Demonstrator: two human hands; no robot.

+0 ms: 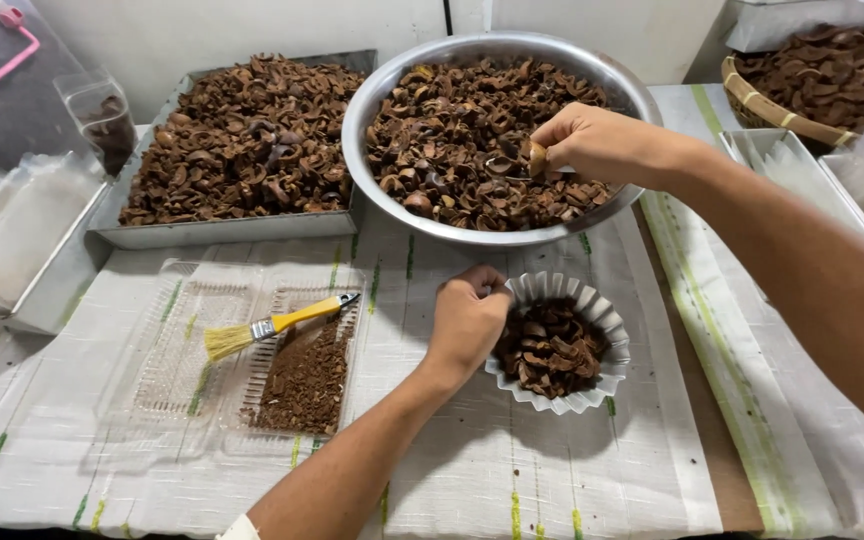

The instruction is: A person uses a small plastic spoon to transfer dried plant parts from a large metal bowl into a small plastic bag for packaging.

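My right hand (597, 143) reaches over the rim of a large round metal bowl (372, 95) full of brown shell pieces and pinches one brown shell piece (537, 158) between thumb and fingers. My left hand (467, 318) rests closed on the cloth, gripping the left edge of a small white fluted paper cup (607, 320) that holds several brown shell pieces. The cup stands just in front of the big bowl.
A rectangular metal tray (222, 232) heaped with shell pieces sits at the back left. A clear plastic tray (182, 350) holds brown crumbs and a yellow-handled brush (272, 326). A woven basket (777, 115) of shells stands at the back right, with plastic bags (2, 220) at both sides.
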